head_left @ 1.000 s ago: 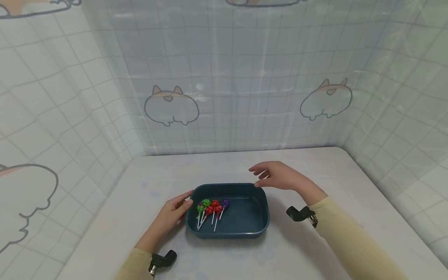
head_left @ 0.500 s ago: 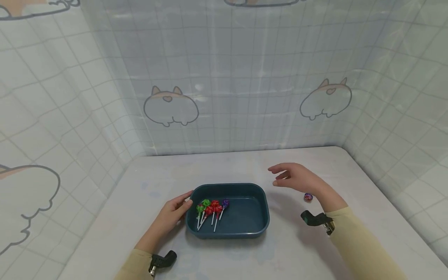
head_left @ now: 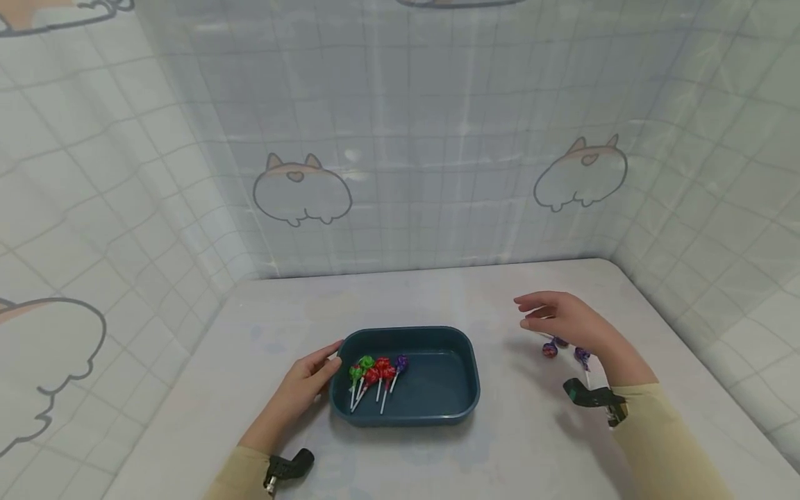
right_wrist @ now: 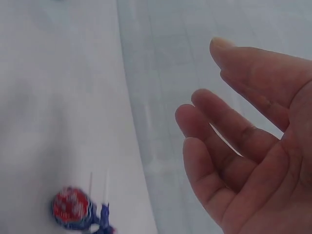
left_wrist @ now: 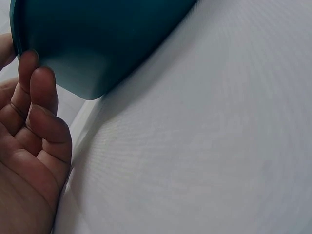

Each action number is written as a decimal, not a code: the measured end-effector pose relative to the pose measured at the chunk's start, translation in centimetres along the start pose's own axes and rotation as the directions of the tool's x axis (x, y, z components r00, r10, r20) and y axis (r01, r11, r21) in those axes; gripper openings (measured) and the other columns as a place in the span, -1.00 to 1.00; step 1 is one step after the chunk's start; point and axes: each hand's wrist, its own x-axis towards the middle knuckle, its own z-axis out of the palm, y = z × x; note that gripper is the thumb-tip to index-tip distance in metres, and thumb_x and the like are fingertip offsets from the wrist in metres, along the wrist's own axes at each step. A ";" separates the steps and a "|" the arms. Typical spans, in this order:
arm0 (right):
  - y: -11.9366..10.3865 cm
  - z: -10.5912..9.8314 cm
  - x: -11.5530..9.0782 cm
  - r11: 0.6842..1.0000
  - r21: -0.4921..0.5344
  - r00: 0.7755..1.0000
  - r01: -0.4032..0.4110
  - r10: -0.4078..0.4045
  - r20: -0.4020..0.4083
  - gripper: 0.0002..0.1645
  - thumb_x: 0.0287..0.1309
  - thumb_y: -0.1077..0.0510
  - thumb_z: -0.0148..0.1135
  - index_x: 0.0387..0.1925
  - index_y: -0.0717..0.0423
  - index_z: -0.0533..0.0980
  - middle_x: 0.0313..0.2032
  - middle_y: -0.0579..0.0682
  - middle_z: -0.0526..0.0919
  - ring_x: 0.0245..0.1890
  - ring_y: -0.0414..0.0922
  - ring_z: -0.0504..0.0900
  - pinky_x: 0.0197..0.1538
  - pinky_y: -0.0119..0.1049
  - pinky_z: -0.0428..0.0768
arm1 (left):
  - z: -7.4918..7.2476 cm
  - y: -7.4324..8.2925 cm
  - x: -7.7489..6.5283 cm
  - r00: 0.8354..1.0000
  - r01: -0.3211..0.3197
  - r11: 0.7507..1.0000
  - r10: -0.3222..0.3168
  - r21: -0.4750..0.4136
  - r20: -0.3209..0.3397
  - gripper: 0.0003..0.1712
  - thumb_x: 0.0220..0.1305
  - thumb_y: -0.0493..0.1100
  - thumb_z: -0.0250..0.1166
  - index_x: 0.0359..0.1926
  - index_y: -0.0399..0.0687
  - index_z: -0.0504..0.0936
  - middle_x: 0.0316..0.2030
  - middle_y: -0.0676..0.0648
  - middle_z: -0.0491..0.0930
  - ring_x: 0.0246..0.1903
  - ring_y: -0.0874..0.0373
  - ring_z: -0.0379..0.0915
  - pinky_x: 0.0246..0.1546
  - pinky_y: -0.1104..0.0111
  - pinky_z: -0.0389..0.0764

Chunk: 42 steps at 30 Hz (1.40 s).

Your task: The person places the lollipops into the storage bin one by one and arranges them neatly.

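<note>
My left hand rests against the left end of a dark teal tray, thumb by its rim. In the left wrist view, loosely bent fingers lie beside the tray's outer wall. Green, red and purple wrapped lollipops lie in the tray's left half. To the right, my right hand hovers above the table with relaxed fingers, holding nothing. Below it and partly hidden by it are several purple-and-red lollipops. One such lollipop appears blurred in the right wrist view.
A white-covered table carries everything. Tiled-pattern sheeting with cartoon drawings closes it in at the back and both sides. Each wrist wears a black camera mount.
My right hand has moved right, from over the tray's far right corner to above the lollipops on the table, which have come into sight. The left hand has stayed at the tray.
</note>
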 end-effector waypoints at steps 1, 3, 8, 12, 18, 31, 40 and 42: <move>0.4 -0.1 -0.2 1.000 0.001 1.000 -0.009 0.009 0.000 -0.42 0.22 -0.11 0.37 0.23 -0.05 0.52 0.10 0.01 0.60 0.06 -0.04 0.61 0.04 -0.04 0.56 | 0.0 -0.1 0.0 1.000 0.002 1.000 -0.002 -0.003 0.003 -0.39 0.36 0.19 0.23 0.35 0.14 0.47 -0.38 -0.16 0.51 -0.48 -0.02 0.44 -0.54 0.30 0.47; 1.2 -0.4 -0.5 0.999 0.006 0.999 -0.034 0.034 -0.004 -0.41 0.21 -0.16 0.36 0.23 -0.08 0.52 0.10 0.00 0.61 0.07 -0.05 0.60 0.06 -0.03 0.54 | 0.0 -0.2 0.0 1.000 0.008 1.000 -0.008 -0.001 0.006 -0.39 0.36 0.21 0.23 0.35 0.15 0.47 -0.37 -0.16 0.52 -0.48 -0.02 0.44 -0.54 0.30 0.47; 2.9 -1.9 -1.4 0.994 0.033 0.995 -0.100 0.101 -0.016 -0.38 0.21 -0.21 0.33 0.23 -0.08 0.52 0.13 0.04 0.59 0.10 -0.04 0.59 0.11 0.00 0.48 | 0.0 -0.2 0.0 1.000 0.015 1.000 -0.015 0.009 0.007 -0.38 0.36 0.22 0.22 0.36 0.15 0.46 -0.37 -0.16 0.52 -0.47 -0.02 0.44 -0.51 0.30 0.48; 4.2 -3.6 -2.4 0.991 0.016 0.990 -0.133 0.133 -0.040 -0.40 0.24 -0.20 0.31 0.19 0.01 0.53 0.14 0.11 0.58 0.10 0.02 0.57 0.10 0.01 0.48 | -0.1 -0.1 0.1 1.000 0.009 1.000 -0.009 0.013 0.007 -0.38 0.36 0.22 0.21 0.36 0.17 0.45 -0.35 -0.17 0.53 -0.45 -0.04 0.47 -0.49 0.29 0.51; 6.1 -5.5 -3.9 0.987 -0.025 0.985 -0.157 0.154 -0.080 -0.47 0.27 -0.16 0.29 0.09 0.13 0.57 0.05 0.09 0.62 0.00 -0.15 0.59 0.01 -0.19 0.51 | -0.2 0.3 0.1 1.000 0.008 1.000 -0.008 0.017 0.009 -0.41 0.40 0.16 0.20 0.37 0.13 0.45 -0.34 -0.18 0.51 -0.44 -0.05 0.46 -0.48 0.29 0.51; 8.5 -5.7 -4.7 0.984 0.005 0.983 -0.176 0.176 0.043 -0.48 0.27 -0.04 0.33 0.16 0.14 0.55 0.13 0.13 0.57 0.07 -0.08 0.54 0.05 -0.16 0.48 | -0.3 -0.2 0.3 1.000 0.004 1.000 -0.004 -0.003 0.021 -0.40 0.38 0.19 0.21 0.37 0.16 0.44 -0.32 -0.18 0.54 -0.43 -0.04 0.48 -0.45 0.28 0.54; 9.3 -4.5 -3.8 0.978 -0.034 0.965 -0.207 0.209 0.157 -0.45 0.20 -0.07 0.37 0.15 0.08 0.56 0.07 0.05 0.59 0.04 0.01 0.50 -0.01 -0.08 0.48 | -0.2 -0.2 0.3 1.000 -0.003 1.000 0.003 0.007 0.022 -0.39 0.39 0.20 0.20 0.37 0.13 0.44 -0.34 -0.19 0.52 -0.45 -0.04 0.47 -0.47 0.28 0.52; 9.5 -4.3 -3.6 0.979 -0.041 0.963 -0.199 0.203 0.176 -0.46 0.18 -0.06 0.39 0.14 0.09 0.57 0.04 0.05 0.60 0.02 0.01 0.50 -0.02 -0.08 0.48 | -0.2 -0.1 0.4 1.000 -0.004 1.000 0.004 0.007 0.022 -0.39 0.39 0.19 0.20 0.37 0.11 0.44 -0.34 -0.19 0.52 -0.44 -0.04 0.48 -0.45 0.28 0.54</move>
